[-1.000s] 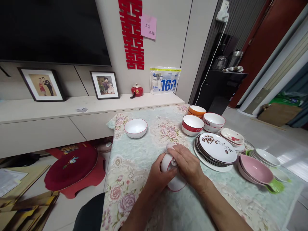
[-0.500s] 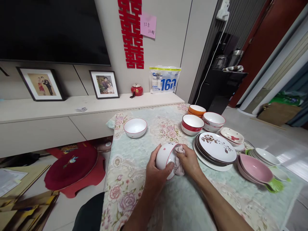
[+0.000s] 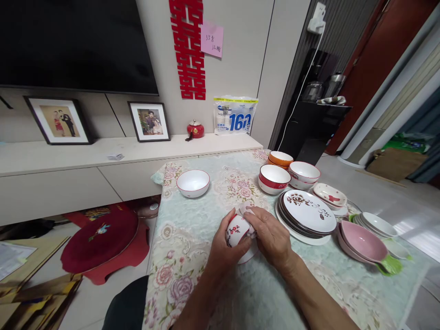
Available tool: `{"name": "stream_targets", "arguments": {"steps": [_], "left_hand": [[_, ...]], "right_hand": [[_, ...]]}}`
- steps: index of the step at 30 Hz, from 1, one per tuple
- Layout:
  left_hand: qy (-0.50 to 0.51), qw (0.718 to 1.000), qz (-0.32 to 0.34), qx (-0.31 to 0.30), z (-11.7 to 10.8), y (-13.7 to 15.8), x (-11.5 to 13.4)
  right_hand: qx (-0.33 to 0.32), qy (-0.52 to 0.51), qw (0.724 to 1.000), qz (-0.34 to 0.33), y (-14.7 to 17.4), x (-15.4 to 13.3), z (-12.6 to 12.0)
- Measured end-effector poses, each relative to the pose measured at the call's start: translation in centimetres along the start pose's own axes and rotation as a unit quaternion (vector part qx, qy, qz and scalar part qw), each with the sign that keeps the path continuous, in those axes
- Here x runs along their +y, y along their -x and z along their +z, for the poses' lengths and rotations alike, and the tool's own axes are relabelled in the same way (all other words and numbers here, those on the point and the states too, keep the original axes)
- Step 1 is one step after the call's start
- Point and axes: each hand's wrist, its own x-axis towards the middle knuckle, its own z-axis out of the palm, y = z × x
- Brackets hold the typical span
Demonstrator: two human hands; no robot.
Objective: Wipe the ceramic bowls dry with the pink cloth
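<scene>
Left hand (image 3: 225, 250) cups a tilted white bowl (image 3: 239, 227) over the surface (image 3: 192, 215) in the head view; the right hand (image 3: 273, 233) presses a pale cloth (image 3: 245, 209) to its rim. Unlike half a second ago, red blossoms (image 3: 234, 229) on the bowl's outside face the camera, and the right hand hides more of the cloth.

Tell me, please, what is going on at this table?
A person holds a flowered bowl, tilted on its side, in the left hand. The right hand holds a pale cloth against its rim. A white bowl stands apart at the far left of the table. Stacked bowls, plates and pink dishes stand to the right.
</scene>
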Motion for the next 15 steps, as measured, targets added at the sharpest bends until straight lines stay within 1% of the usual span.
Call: {"name": "stream_targets", "arguments": {"steps": [2, 3, 5, 6, 7, 9, 10, 11, 12, 15], "left_hand": [[-0.004, 1.0, 0.0, 0.026, 0.1, 0.0, 0.0], [-0.002, 0.999, 0.001, 0.04, 0.2, 0.0, 0.0], [0.009, 0.998, 0.003, 0.067, 0.4, 0.1, 0.1], [0.016, 0.997, 0.002, 0.078, 0.6, 0.1, 0.2], [0.025, 0.996, 0.002, 0.087, 0.7, 0.2, 0.2], [0.042, 0.994, 0.002, 0.105, 0.8, 0.2, 0.4], [0.048, 0.992, 0.002, 0.113, 0.9, 0.3, 0.5], [0.053, 0.991, 0.002, 0.12, 0.8, 0.3, 0.6], [0.056, 0.991, 0.001, 0.125, 0.8, 0.3, 0.7], [0.057, 0.989, 0.006, 0.135, 0.8, 0.3, 0.8]], "right_hand": [[-0.001, -0.016, 1.0, 0.011, -0.2, -0.1, 0.2], [-0.002, -0.03, 0.999, 0.033, -0.1, 0.0, 0.4], [-0.009, -0.071, 0.991, 0.11, 0.0, 0.4, 1.0], [-0.014, -0.1, 0.98, 0.17, 0.2, 0.6, 1.3], [-0.018, -0.13, 0.963, 0.236, 0.4, 0.7, 1.6], [-0.025, -0.177, 0.918, 0.354, 0.7, 1.0, 2.2], [-0.028, -0.19, 0.898, 0.395, 0.8, 1.0, 2.5], [-0.032, -0.2, 0.884, 0.421, 0.9, 1.0, 2.9], [-0.038, -0.207, 0.876, 0.434, 1.0, 1.0, 3.2], [-0.055, -0.229, 0.86, 0.453, 1.3, 1.0, 4.0]]}}
